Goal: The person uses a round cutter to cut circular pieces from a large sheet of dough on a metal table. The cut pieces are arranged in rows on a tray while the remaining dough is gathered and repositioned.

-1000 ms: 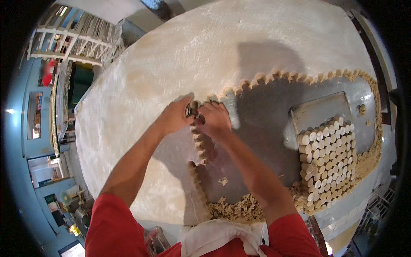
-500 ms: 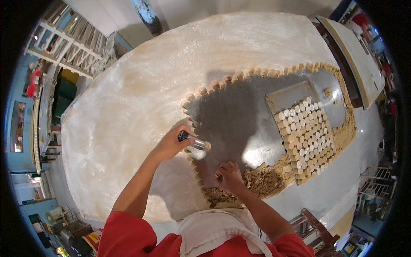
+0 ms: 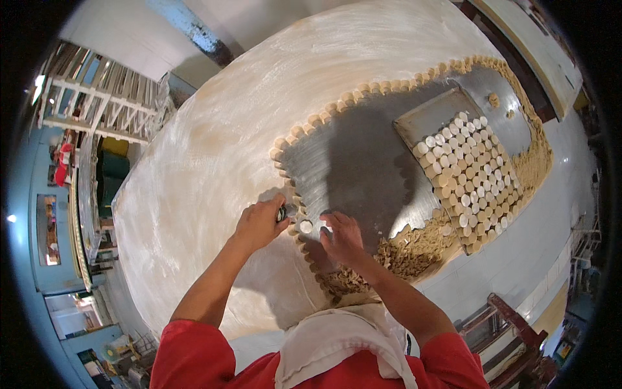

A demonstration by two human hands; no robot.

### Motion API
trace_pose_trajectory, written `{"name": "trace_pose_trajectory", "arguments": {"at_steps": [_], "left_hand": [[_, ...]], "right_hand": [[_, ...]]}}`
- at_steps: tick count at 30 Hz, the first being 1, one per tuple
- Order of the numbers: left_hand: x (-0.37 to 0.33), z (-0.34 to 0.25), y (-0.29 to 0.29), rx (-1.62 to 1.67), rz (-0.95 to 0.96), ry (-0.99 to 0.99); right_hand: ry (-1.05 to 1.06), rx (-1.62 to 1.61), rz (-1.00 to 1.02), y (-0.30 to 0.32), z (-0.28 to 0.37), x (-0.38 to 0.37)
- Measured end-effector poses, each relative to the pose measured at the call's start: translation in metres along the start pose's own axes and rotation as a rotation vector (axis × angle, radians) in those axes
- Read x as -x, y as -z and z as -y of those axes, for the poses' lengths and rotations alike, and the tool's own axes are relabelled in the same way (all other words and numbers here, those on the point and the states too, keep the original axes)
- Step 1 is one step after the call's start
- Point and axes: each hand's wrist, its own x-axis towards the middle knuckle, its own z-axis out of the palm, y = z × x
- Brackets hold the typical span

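Observation:
A wide sheet of pale, floured dough (image 3: 207, 162) covers the left and far part of the table, its near edge scalloped by round cuts. Over that edge, my left hand (image 3: 258, 222) is closed around a short cylindrical cutter (image 3: 282, 212) with a dark end; my fingers hide most of it. A whitish round (image 3: 306, 226) lies just right of the cutter. Beside it my right hand (image 3: 343, 237) has its fingers apart, reaching toward the round with nothing in its grasp. To the right, a metal tray (image 3: 421, 118) holds closely packed dough rounds (image 3: 470, 181).
Crumbled dough scraps (image 3: 414, 254) lie along the table's near edge, and more scraps (image 3: 534, 162) run along the right side. Dark bare metal tabletop (image 3: 369, 155) shows between the dough sheet and the tray. A white slatted rack (image 3: 97, 97) stands at the far left.
The left hand's cutter has tilted, so its metal barrel is now mostly hidden. My right hand has moved up toward it and its fingers have spread. The view has shifted slightly.

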Motion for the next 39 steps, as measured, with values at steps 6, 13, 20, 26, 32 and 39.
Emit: {"name": "trace_pose_trajectory", "arguments": {"at_steps": [6, 13, 20, 26, 32, 39], "left_hand": [[0.000, -0.004, 0.006, 0.105, 0.007, 0.137], [0.000, 0.058, 0.034, 0.791, -0.536, 0.260], [0.004, 0.036, -0.018, 0.439, -0.409, 0.073], [0.004, 0.021, -0.067, 0.244, -0.349, 0.089], [0.013, -0.011, -0.085, 0.465, -0.353, 0.009], [0.095, -0.058, -0.076, 1.073, -0.106, 0.083]], "right_hand": [[0.146, 0.159, -0.003, -0.020, 0.010, -0.025], [-0.148, -0.258, 0.220, -0.034, 0.004, 0.004], [-0.714, -0.795, 0.276, 0.006, -0.007, 0.001], [-0.640, -1.184, 0.180, 0.045, 0.001, 0.010], [-0.647, -1.546, 0.210, 0.059, 0.004, 0.021], [-0.510, -1.757, 0.229, 0.054, 0.026, 0.036]]}}
